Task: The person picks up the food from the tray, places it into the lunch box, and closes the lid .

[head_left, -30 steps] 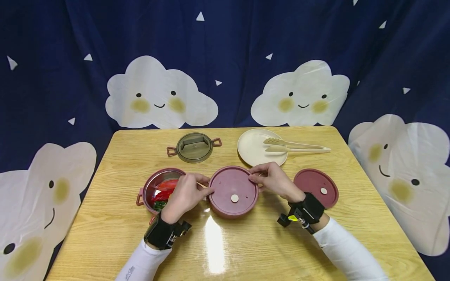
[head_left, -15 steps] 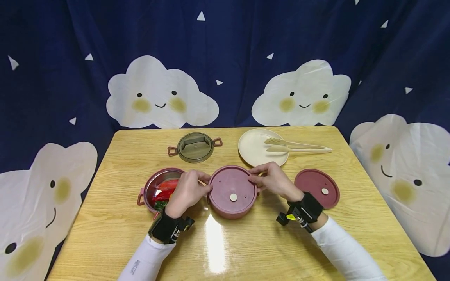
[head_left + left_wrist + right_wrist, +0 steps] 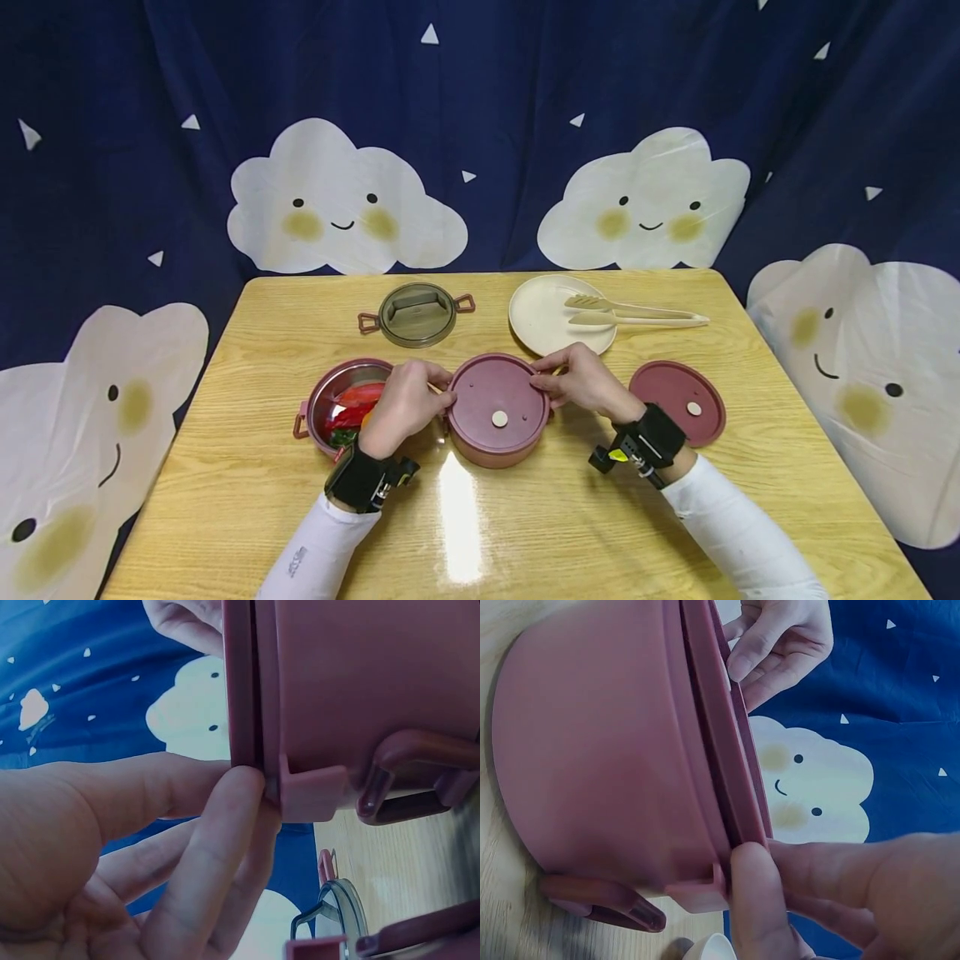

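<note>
A dusky-red round lid (image 3: 487, 387) with a pale knob lies over a matching pot (image 3: 491, 457) in the middle of the table. My left hand (image 3: 405, 407) pinches the lid's left edge between thumb and fingers. On the opposite side my right hand (image 3: 587, 385) pinches the right edge. In both wrist views a thin dark gap shows between the lid (image 3: 739, 780) and the pot (image 3: 592, 742). Below the rim, the pot's looped side handle (image 3: 409, 746) sits close to my left fingertips.
Left of my left hand stands another pot (image 3: 318, 387) with red and green vegetable-like pieces inside. Behind are a glass lid (image 3: 417, 321) with red side handles and a cream plate (image 3: 536, 321), with tongs (image 3: 645, 317) across it. A second red lid (image 3: 667, 392) lies at right.
My left wrist has shifted slightly right and up. The lid looks darker and has tilted slightly; both hands keep their pinch on it.
</note>
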A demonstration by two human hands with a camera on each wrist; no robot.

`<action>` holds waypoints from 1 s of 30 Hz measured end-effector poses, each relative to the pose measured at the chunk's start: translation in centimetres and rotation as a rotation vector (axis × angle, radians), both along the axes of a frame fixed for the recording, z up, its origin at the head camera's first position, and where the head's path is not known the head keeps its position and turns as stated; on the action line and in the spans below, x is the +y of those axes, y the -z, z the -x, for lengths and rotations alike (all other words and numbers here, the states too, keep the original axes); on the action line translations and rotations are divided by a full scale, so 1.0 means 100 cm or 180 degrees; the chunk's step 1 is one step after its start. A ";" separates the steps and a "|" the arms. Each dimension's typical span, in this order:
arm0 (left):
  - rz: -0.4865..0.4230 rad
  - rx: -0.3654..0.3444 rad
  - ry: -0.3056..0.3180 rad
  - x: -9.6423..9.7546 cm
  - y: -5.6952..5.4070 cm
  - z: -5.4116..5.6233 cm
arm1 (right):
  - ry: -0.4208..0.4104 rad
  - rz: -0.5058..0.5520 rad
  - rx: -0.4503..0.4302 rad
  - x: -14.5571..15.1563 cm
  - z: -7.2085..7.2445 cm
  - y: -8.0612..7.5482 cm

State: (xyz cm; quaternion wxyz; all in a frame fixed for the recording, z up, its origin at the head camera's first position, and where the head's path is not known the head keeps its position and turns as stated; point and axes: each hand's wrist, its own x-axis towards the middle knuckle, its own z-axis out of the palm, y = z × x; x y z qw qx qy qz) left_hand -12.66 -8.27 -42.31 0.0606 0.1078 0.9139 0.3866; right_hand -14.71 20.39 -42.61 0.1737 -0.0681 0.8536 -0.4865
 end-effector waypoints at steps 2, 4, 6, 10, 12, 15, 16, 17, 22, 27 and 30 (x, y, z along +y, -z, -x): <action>0.0019 -0.0024 -0.0006 0.000 0.000 0.000 | -0.0014 -0.0049 0.0018 0.000 0.000 0.000; 0.0041 -0.0046 -0.0001 0.000 0.000 0.001 | -0.0037 -0.0130 0.0078 0.000 0.000 0.000; 0.0053 -0.0067 0.0011 0.000 0.000 0.001 | -0.0052 -0.0228 0.0142 -0.001 0.000 0.000; 0.0035 -0.0133 0.0047 0.000 0.002 0.002 | -0.0107 -0.0432 0.0279 -0.001 0.000 0.001; 0.0013 -0.0172 0.0051 0.000 0.002 0.002 | -0.0107 -0.0516 0.0324 -0.001 -0.001 0.001; -0.0035 -0.0214 0.0053 -0.001 0.002 0.002 | -0.0109 -0.0618 0.0391 -0.002 -0.002 0.000; -0.0046 -0.0216 0.0058 -0.001 0.003 0.002 | -0.0112 -0.0642 0.0411 -0.002 -0.003 -0.001; -0.0056 -0.0230 0.0059 -0.001 0.003 0.002 | -0.0118 -0.0671 0.0435 -0.002 -0.003 -0.001; 0.0058 -0.0186 0.0074 0.001 0.003 0.001 | -0.0257 -0.0919 0.0693 -0.004 -0.004 -0.001; 0.0261 0.0040 0.0118 0.003 -0.001 -0.004 | -0.0508 -0.1131 0.1243 -0.002 -0.003 -0.002; 0.0353 0.0274 0.0193 0.003 -0.005 -0.010 | -0.0665 -0.1177 0.1559 -0.002 -0.003 -0.006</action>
